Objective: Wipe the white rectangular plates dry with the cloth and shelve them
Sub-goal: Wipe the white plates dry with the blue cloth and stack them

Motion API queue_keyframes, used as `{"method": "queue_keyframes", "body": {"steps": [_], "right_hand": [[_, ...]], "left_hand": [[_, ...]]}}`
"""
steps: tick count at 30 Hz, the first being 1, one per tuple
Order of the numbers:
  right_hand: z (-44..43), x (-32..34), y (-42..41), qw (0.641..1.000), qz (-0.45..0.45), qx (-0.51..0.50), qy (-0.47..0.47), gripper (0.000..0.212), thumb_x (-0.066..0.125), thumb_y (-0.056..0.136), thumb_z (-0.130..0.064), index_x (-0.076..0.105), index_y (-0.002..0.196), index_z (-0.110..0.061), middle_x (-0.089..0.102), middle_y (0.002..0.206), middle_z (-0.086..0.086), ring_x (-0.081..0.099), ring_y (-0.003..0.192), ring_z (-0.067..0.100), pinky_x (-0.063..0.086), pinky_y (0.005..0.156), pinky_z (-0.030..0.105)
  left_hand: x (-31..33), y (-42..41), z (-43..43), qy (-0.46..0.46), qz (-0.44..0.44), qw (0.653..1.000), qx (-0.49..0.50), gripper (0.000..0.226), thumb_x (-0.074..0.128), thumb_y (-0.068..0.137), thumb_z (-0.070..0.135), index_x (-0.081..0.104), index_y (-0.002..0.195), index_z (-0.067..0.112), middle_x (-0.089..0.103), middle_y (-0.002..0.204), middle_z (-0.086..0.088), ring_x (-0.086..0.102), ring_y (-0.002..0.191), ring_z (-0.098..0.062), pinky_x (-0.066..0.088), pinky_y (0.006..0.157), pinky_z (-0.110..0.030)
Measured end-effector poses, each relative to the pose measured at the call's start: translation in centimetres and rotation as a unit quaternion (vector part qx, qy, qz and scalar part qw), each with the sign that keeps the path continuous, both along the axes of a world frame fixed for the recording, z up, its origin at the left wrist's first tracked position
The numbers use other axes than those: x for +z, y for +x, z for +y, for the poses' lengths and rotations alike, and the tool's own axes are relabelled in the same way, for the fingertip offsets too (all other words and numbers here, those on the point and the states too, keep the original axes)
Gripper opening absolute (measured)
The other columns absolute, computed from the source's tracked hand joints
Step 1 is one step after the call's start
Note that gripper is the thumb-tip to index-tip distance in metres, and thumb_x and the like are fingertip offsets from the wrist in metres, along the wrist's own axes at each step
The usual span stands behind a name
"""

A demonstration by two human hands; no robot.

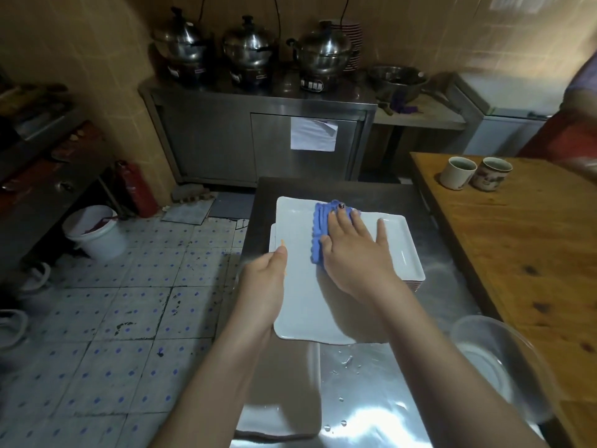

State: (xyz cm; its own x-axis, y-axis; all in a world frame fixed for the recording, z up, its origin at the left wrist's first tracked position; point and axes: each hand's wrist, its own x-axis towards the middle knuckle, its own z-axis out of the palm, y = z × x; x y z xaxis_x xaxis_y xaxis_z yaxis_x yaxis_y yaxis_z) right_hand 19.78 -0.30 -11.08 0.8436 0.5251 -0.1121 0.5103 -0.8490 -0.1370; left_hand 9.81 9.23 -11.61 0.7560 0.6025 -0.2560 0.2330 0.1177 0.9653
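Our hands are both on the top plate (303,305): the left hand (263,286) grips its left edge, thumb over the rim and fingers curled beneath, while the right hand (352,250) lies flat with fingers spread, pressing the blue cloth (319,231) down on the plate's face. The cloth is bunched under our fingertips near the plate's far end. This white rectangular plate sits lengthwise away from us, crossing a stack of plates (403,250) of the same kind that rests on the steel counter (371,399); we cannot tell whether its near end touches the counter. Water drops (347,362) dot the steel just in front of it. A clear bowl (494,350) stands at our right, and two cups (458,173) sit side by side on the wooden counter (533,253) beyond. A white bucket (95,232) stands on the tiled floor to the left.
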Motion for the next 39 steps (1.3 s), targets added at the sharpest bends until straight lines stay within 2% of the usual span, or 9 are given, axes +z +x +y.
{"method": "queue_keyframes", "body": {"steps": [3, 7, 9, 11, 15, 18, 28, 33, 39], "right_hand": [[0.9, -0.2, -1.5, 0.998, 0.037, 0.037, 0.036, 0.054, 0.011, 0.102, -0.032, -0.003, 0.152, -0.018, -0.009, 0.16, -0.002, -0.01, 0.147, 0.018, -0.009, 0.115, 0.047], [1.4, -0.1, -5.2, 0.99, 0.022, 0.135, 0.032, 0.075, -0.012, 0.082, -0.039, 0.0, 0.152, -0.016, -0.01, 0.16, -0.001, -0.013, 0.146, 0.02, -0.005, 0.114, 0.051], [1.2, 0.1, -6.6, 0.988, 0.046, 0.141, 0.045, 0.058, 0.0, 0.096, -0.036, -0.004, 0.152, -0.021, -0.011, 0.159, -0.005, -0.016, 0.145, 0.015, -0.01, 0.115, 0.046], [0.7, 0.3, -7.5, 0.986, 0.049, 0.154, 0.05, 0.056, 0.0, 0.097, -0.037, -0.005, 0.152, -0.025, -0.012, 0.159, -0.009, -0.016, 0.145, 0.012, -0.013, 0.114, 0.044], [-0.6, 0.4, -7.9, 0.983, 0.037, 0.174, 0.034, 0.085, -0.021, 0.07, -0.044, -0.003, 0.151, -0.031, -0.012, 0.158, -0.014, -0.014, 0.145, 0.009, -0.013, 0.114, 0.045], [-2.1, 0.8, -7.9, 0.985, 0.063, 0.161, 0.026, 0.058, -0.005, 0.093, -0.041, -0.003, 0.15, -0.036, -0.014, 0.157, -0.018, -0.017, 0.144, 0.005, -0.016, 0.113, 0.043], [-4.4, 0.0, -4.0, 0.995, -0.024, 0.085, -0.035, 0.052, 0.01, 0.102, -0.033, -0.008, 0.151, -0.03, -0.013, 0.158, -0.013, -0.018, 0.144, 0.01, -0.018, 0.111, 0.048], [-2.6, 0.1, -1.6, 0.998, -0.048, 0.029, 0.007, 0.052, 0.012, 0.103, -0.032, -0.001, 0.152, -0.023, -0.007, 0.16, -0.007, -0.014, 0.146, 0.016, -0.016, 0.113, 0.047], [-4.8, 0.9, -5.3, 0.995, -0.009, 0.101, -0.01, 0.053, 0.011, 0.103, -0.033, -0.01, 0.151, -0.026, -0.019, 0.157, -0.011, -0.026, 0.141, 0.009, -0.019, 0.112, 0.042]], "left_hand": [[0.1, 0.1, 0.0, -0.021, 0.001, 1.0, 0.011, 0.03, 0.044, 0.098, 0.027, 0.061, 0.086, 0.005, 0.056, 0.076, -0.013, 0.053, 0.07, -0.021, 0.038, 0.062, -0.028], [0.3, 0.1, 0.2, -0.05, -0.023, 0.998, 0.032, 0.029, 0.04, 0.1, 0.021, 0.064, 0.085, 0.012, 0.063, 0.075, -0.005, 0.059, 0.063, -0.013, 0.044, 0.047, -0.014], [0.3, 0.0, 0.5, -0.059, -0.035, 0.997, 0.046, 0.034, 0.041, 0.1, 0.021, 0.062, 0.075, 0.015, 0.064, 0.067, 0.0, 0.062, 0.057, -0.007, 0.045, 0.045, -0.009], [0.3, 0.1, 0.8, -0.076, -0.04, 0.995, 0.055, 0.035, 0.042, 0.1, 0.022, 0.062, 0.073, 0.013, 0.065, 0.057, 0.003, 0.062, 0.047, -0.003, 0.045, 0.044, -0.009], [0.4, 0.3, 1.1, -0.078, -0.024, 0.994, 0.066, 0.036, 0.044, 0.099, 0.024, 0.059, 0.07, 0.008, 0.061, 0.064, -0.005, 0.06, 0.054, -0.015, 0.047, 0.053, -0.021], [0.4, 0.4, 1.2, -0.053, -0.021, 0.996, 0.066, 0.039, 0.045, 0.098, 0.031, 0.058, 0.069, 0.009, 0.061, 0.067, -0.008, 0.058, 0.063, -0.022, 0.044, 0.06, -0.027], [0.0, 0.4, 0.9, 0.017, 0.014, 0.999, 0.046, 0.04, 0.042, 0.099, 0.033, 0.058, 0.071, 0.009, 0.062, 0.073, -0.008, 0.058, 0.07, -0.023, 0.044, 0.068, -0.031], [0.3, 0.1, -0.1, 0.031, 0.008, 0.999, 0.017, 0.039, 0.041, 0.1, 0.03, 0.058, 0.072, 0.008, 0.061, 0.07, -0.004, 0.056, 0.064, -0.021, 0.041, 0.058, -0.025], [1.0, 0.2, 1.8, 0.055, -0.009, 0.997, 0.044, 0.035, 0.041, 0.099, 0.035, 0.054, 0.081, 0.008, 0.052, 0.073, -0.012, 0.05, 0.064, -0.02, 0.034, 0.054, -0.025]]}}
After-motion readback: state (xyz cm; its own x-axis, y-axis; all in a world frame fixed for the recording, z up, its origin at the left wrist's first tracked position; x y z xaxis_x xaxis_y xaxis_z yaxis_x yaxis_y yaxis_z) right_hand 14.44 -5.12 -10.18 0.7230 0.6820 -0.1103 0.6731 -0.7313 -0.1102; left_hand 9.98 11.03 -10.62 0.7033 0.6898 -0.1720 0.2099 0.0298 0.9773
